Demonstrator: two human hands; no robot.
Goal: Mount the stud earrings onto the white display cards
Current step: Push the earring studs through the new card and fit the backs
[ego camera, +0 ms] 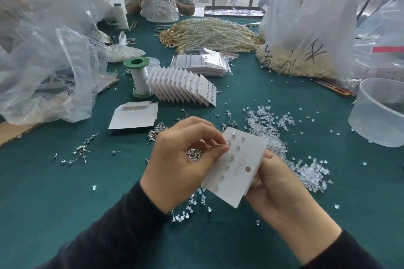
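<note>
Black sleeves [105, 236] lead to your two hands, raised over the green felt table [65, 192]. Your right hand [282, 192] grips the white rectangular display card [240, 179] by its lower right edge, fingers curled behind it. Your left hand [181, 159] pinches what appears to be one small silver stud earring [228, 143] at the card's upper left edge. The card looks light and thin, so it would probably flex; hold it by its edges. Studs seem tiny, slippery and sharp; pinch near the head. Clear plastic backs [310, 172] lie right of the card.
</note>
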